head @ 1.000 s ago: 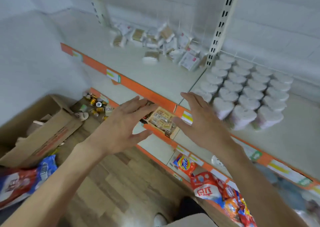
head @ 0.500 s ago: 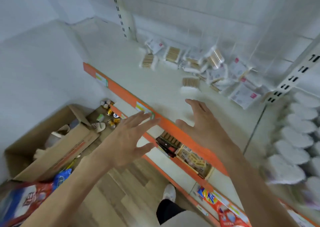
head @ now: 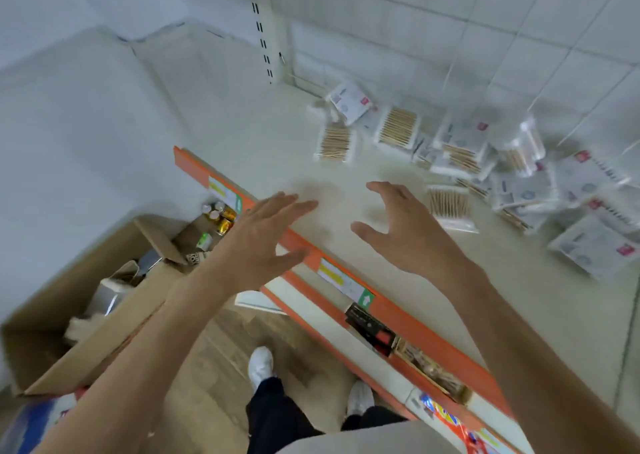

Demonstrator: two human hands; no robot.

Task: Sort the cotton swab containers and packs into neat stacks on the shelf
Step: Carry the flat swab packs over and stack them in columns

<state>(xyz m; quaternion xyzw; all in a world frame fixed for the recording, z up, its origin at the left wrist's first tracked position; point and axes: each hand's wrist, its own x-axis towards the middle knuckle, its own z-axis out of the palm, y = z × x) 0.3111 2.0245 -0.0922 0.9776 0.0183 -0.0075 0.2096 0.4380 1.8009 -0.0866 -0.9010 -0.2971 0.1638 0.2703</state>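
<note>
Several cotton swab packs (head: pixel 450 152) lie in a loose heap at the back right of the white shelf (head: pixel 263 148). One clear pack of wooden swabs (head: pixel 335 142) lies apart at the heap's left, another (head: pixel 449 204) nearest my right hand. Flat white packs with red marks (head: pixel 594 249) spread to the right. My left hand (head: pixel 263 239) reaches over the shelf's orange front edge (head: pixel 194 168), fingers straight, holding nothing. My right hand (head: pixel 405 232) hovers over the bare shelf, fingers spread and slightly bent, empty, a little short of the nearest pack.
An open cardboard box (head: pixel 79 315) with odds and ends stands on the floor at left. Small cans (head: pixel 221 216) sit on a lower shelf. Lower shelves with orange edges hold dark boxes (head: pixel 370 329) and bright packets (head: pixel 450 419). My feet (head: pixel 261 363) stand on wood flooring.
The view has swung left and closer to the swab packs; the heart-shaped containers at right have left the frame. Both hands have moved forward over the shelf edge, still empty.
</note>
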